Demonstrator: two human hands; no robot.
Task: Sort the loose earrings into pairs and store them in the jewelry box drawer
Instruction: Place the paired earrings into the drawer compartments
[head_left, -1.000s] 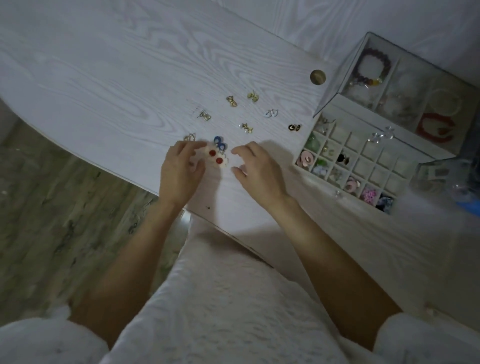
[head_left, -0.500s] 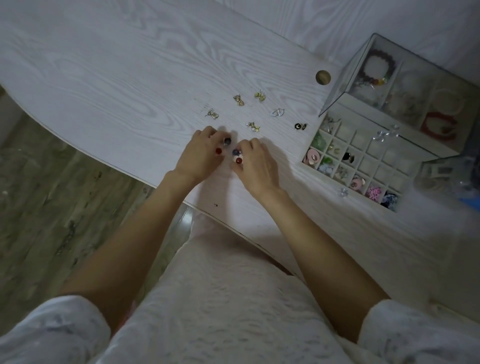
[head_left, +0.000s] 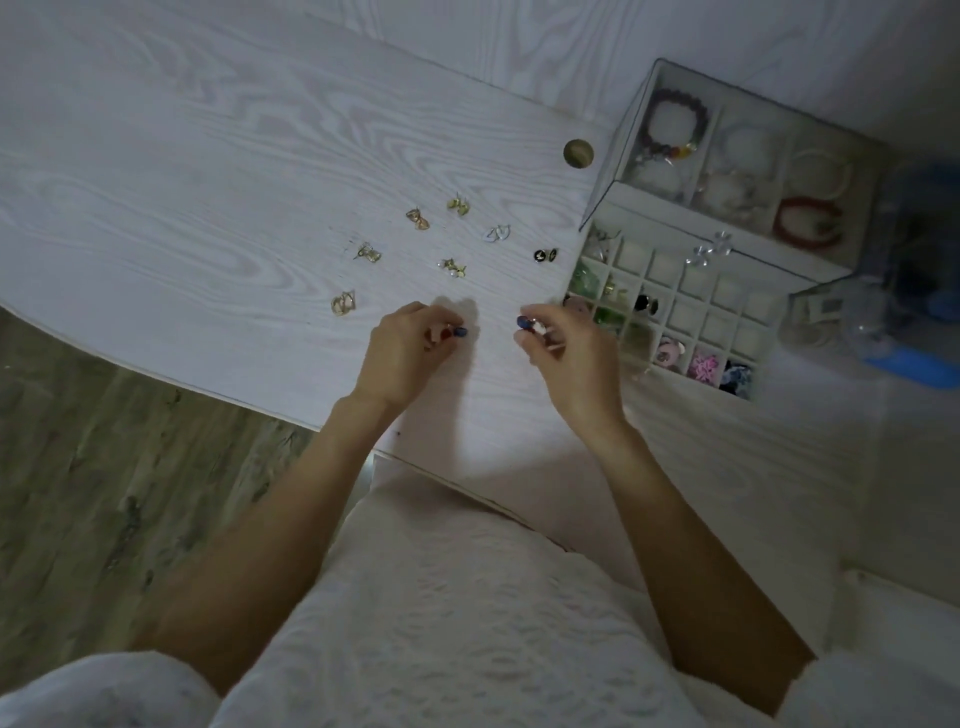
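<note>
Pinching an earring each, left hand (head_left: 400, 348), right hand (head_left: 566, 348), held apart.

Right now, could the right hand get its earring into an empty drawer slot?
Probably yes: the right hand pinches an earring beside the open drawer, with nothing between them and several slots showing empty.

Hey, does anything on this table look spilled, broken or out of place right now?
Nothing looks spilled or broken. Small gold earrings lie scattered on the white wood-grain table, awaiting sorting. The divided jewelry box drawer stands open. Each hand, left and right, pinches a blue-and-red earring.
</note>
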